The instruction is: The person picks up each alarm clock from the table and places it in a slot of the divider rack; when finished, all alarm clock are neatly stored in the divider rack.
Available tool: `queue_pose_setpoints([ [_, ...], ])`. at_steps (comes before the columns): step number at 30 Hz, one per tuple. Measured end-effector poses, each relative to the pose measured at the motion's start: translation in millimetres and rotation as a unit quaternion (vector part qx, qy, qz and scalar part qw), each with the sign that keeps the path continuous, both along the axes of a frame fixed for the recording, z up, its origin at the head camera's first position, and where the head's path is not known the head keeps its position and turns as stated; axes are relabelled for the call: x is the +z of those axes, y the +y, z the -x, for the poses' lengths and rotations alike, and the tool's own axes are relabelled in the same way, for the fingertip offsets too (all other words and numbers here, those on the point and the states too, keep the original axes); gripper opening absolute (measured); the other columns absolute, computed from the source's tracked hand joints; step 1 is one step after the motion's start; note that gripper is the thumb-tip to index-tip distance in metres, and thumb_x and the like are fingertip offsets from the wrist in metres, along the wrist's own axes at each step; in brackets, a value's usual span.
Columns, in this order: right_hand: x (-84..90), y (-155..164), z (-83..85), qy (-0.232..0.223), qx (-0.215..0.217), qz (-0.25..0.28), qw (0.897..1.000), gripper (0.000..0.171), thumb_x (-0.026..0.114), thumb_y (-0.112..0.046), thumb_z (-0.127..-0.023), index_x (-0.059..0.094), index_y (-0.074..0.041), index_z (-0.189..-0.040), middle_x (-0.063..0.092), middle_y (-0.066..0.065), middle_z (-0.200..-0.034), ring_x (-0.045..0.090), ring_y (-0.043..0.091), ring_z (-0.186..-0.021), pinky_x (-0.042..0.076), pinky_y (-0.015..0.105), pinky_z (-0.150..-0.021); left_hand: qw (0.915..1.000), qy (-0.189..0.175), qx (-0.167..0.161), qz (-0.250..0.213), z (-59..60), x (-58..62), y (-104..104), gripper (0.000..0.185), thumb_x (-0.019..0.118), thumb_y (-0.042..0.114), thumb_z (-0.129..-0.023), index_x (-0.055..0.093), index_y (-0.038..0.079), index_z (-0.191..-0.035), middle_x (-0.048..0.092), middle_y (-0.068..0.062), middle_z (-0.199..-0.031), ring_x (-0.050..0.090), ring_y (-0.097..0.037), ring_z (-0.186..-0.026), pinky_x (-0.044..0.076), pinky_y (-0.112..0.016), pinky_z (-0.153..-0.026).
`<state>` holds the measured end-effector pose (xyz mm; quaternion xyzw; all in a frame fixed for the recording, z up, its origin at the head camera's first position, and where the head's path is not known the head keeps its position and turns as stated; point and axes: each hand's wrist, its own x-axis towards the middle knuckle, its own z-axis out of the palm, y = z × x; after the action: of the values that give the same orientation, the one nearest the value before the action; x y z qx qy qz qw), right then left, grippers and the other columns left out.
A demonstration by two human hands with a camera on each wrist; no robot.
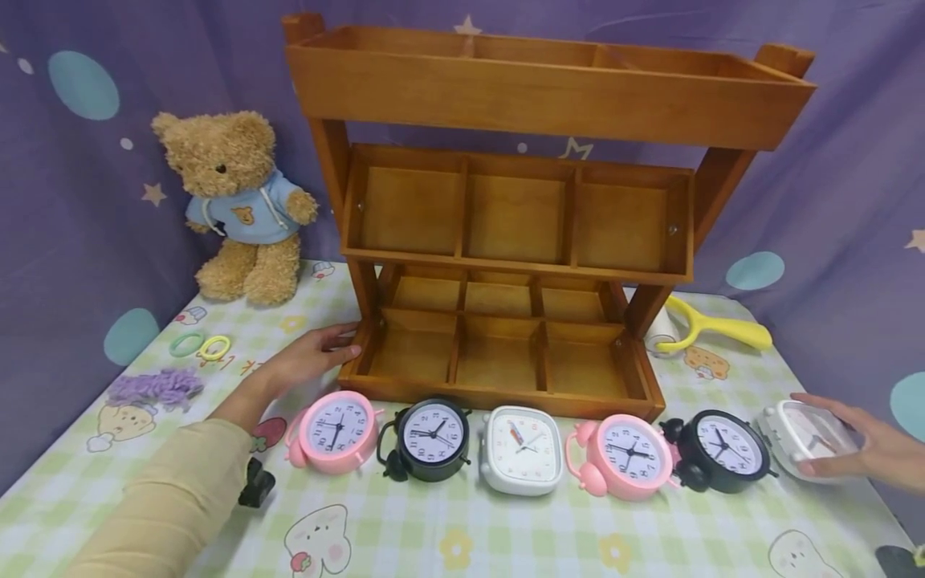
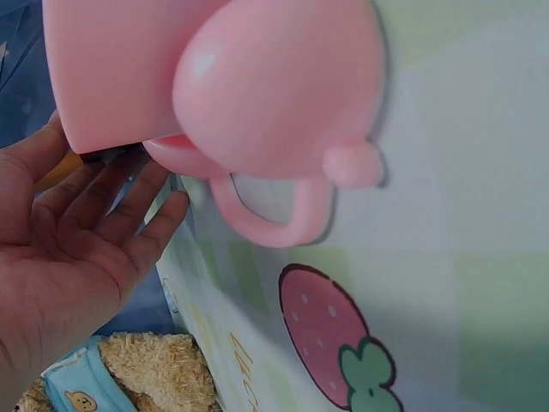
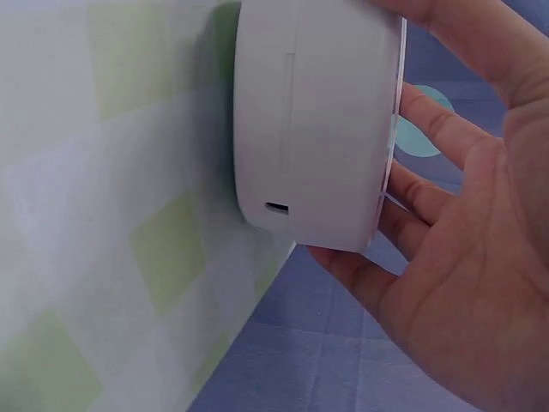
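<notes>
Six alarm clocks lie in a row in front of a wooden three-tier rack (image 1: 506, 395): pink (image 1: 336, 429), black (image 1: 433, 437), white square (image 1: 522, 447), pink (image 1: 629, 455), black (image 1: 723, 449) and a white one (image 1: 784, 425) at the far right. My left hand (image 1: 340, 345) rests with straight fingers against the rack's lower left corner, just behind the first pink clock. In the left wrist view that hand (image 2: 94, 232) is relaxed and empty beside the pink clock (image 2: 257, 86). My right hand (image 1: 809, 433) grips the far-right white clock, thumb on one edge and fingers on the other. The right wrist view shows the hand (image 3: 455, 215) round the clock (image 3: 317, 129).
A teddy bear (image 1: 238, 201) sits at the back left. Two plastic rings (image 1: 198, 347), a purple fluffy item (image 1: 153, 387) and a black clip (image 1: 256, 486) lie on the left. A yellow-handled roller (image 1: 711, 329) lies behind the rack's right foot. The table's right edge is close to the white clock.
</notes>
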<state>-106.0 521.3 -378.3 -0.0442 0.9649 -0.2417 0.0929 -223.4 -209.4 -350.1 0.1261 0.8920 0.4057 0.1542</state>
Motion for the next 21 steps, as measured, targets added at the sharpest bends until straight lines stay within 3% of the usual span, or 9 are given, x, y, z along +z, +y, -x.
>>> queue_pose_setpoints([
  [5,8.4,-1,3.8,0.01,-0.006,0.005,1.0,0.102,0.078,-0.023,-0.089,0.008,-0.047,-0.16,0.031,0.045,-0.136,0.045,0.05,-0.106,0.048,0.05,-0.07,1.0,0.0,0.002,-0.003,-0.1,0.2,1,0.062,0.054,0.02,-0.107,0.029,-0.011,-0.154,0.04,-0.036,-0.15,0.04,-0.051,-0.138,0.036,-0.06,-0.113],
  [6,11.0,-2,4.6,0.014,-0.009,0.001,1.0,0.101,0.078,-0.024,-0.089,0.01,-0.042,-0.162,0.033,0.045,-0.135,0.046,0.048,-0.104,0.048,0.046,-0.068,1.0,-0.002,0.003,-0.005,-0.1,0.1,1,0.062,0.054,0.02,-0.107,0.029,-0.011,-0.154,0.04,-0.037,-0.15,0.04,-0.051,-0.138,0.036,-0.06,-0.113],
  [9,20.0,-6,8.6,0.025,-0.021,-0.019,0.999,0.097,0.078,-0.028,-0.089,0.018,-0.017,-0.164,0.035,0.047,-0.133,0.046,0.052,-0.103,0.048,0.045,-0.067,0.9999,-0.007,0.006,-0.004,0.5,-0.4,1,0.062,0.054,0.02,-0.107,0.029,-0.01,-0.154,0.04,-0.036,-0.15,0.04,-0.051,-0.139,0.036,-0.06,-0.113],
  [10,24.2,-8,9.9,0.024,-0.027,-0.025,0.999,0.096,0.078,-0.031,-0.089,0.019,-0.008,-0.162,0.033,0.048,-0.134,0.045,0.054,-0.105,0.048,0.048,-0.068,0.9999,-0.009,0.007,-0.003,0.3,-0.3,1,0.062,0.054,0.021,-0.107,0.029,-0.01,-0.154,0.04,-0.036,-0.15,0.04,-0.051,-0.139,0.036,-0.06,-0.113],
  [12,31.1,-14,12.5,0.032,-0.031,-0.036,0.998,0.094,0.077,-0.033,-0.089,0.024,0.008,-0.154,0.037,0.047,-0.133,0.046,0.052,-0.103,0.046,0.042,-0.067,0.9999,-0.011,0.008,0.001,0.7,-0.7,0,0.063,0.054,0.022,-0.107,0.028,-0.01,-0.155,0.039,-0.036,-0.151,0.04,-0.051,-0.139,0.036,-0.061,-0.113],
  [16,46.8,-30,14.7,0.024,-0.036,-0.048,0.998,0.095,0.074,-0.04,-0.091,0.024,0.008,-0.155,0.036,0.049,-0.136,0.046,0.055,-0.107,0.047,0.045,-0.069,0.9999,-0.011,0.006,0.002,0.8,-0.8,0,0.063,0.054,0.022,-0.107,0.028,-0.009,-0.155,0.039,-0.036,-0.151,0.04,-0.051,-0.139,0.036,-0.061,-0.113],
  [21,65.0,-59,16.8,0.025,-0.026,-0.073,0.997,0.095,0.075,-0.045,-0.089,0.029,0.005,-0.155,0.046,0.046,-0.132,0.055,0.049,-0.104,0.046,0.039,-0.067,1.0,-0.006,0.005,-0.004,1.4,-2.3,0,0.063,0.054,0.022,-0.107,0.029,-0.01,-0.154,0.039,-0.036,-0.151,0.04,-0.051,-0.139,0.035,-0.06,-0.113],
])
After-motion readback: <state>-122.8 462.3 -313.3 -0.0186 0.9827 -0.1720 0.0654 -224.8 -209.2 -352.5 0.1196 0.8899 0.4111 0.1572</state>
